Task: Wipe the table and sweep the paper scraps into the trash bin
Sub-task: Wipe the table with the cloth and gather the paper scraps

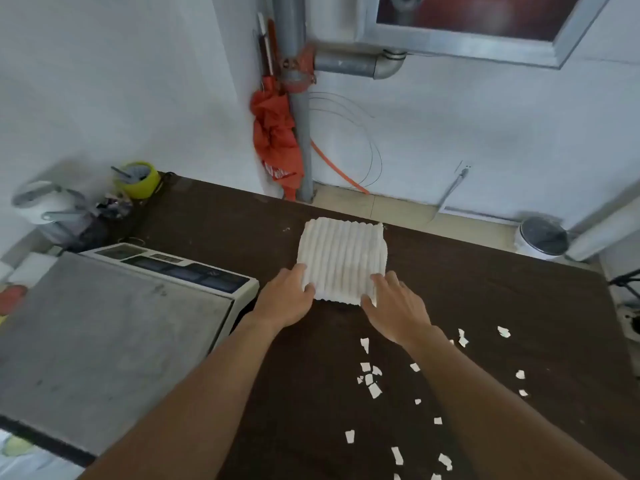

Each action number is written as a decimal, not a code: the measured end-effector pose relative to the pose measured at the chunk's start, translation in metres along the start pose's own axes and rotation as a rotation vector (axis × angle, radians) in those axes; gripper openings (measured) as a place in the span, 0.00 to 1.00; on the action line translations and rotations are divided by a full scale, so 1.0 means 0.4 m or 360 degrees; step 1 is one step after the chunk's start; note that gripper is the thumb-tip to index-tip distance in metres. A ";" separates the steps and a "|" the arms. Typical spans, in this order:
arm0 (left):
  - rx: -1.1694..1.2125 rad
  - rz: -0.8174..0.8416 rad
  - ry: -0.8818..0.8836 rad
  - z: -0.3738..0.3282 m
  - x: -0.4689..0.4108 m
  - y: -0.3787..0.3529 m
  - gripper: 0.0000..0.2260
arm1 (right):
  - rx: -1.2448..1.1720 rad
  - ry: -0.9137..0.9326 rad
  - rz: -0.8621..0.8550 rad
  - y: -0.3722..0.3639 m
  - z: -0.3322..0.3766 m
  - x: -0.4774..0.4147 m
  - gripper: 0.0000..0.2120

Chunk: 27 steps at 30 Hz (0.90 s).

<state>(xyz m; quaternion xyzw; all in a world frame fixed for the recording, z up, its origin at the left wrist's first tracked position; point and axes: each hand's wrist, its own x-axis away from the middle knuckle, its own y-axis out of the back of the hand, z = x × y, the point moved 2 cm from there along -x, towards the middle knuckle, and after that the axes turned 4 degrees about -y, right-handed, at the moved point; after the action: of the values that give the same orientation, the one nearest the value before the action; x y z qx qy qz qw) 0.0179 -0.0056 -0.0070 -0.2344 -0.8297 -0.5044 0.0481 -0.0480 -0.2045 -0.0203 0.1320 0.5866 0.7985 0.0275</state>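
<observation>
Hands [341,301] hide the cloth's [343,258] near corners.

white lettering on orange umbrella [277,140], blurred, no text readable

One cloth [342,259], two hands [284,299], roughly twenty paper scraps [374,390].

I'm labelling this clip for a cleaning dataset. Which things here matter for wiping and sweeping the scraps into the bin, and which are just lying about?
Part of the job:
- white ribbed cloth, under both hands
- paper scraps on the dark table
- trash bin on the floor beyond the table

Lying about:
- weighing scale
- yellow tape roll
- orange umbrella by the pipe
</observation>
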 end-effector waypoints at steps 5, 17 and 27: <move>0.0140 0.0123 0.0092 0.021 -0.057 -0.019 0.22 | 0.0009 -0.0071 0.0129 -0.035 0.004 -0.026 0.24; 0.0976 0.0191 0.0274 0.025 -0.089 -0.030 0.31 | 0.0079 -0.0048 0.0142 -0.066 0.010 -0.037 0.36; 0.0780 0.0217 0.0389 0.004 -0.025 -0.032 0.33 | 0.0444 0.0217 -0.0111 -0.078 0.041 0.028 0.41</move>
<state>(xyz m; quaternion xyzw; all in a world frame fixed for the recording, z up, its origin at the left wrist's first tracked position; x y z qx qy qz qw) 0.0214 -0.0126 -0.0213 -0.2085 -0.8973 -0.3088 0.2368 -0.0584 -0.1771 -0.0433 0.0597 0.6966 0.7150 -0.0033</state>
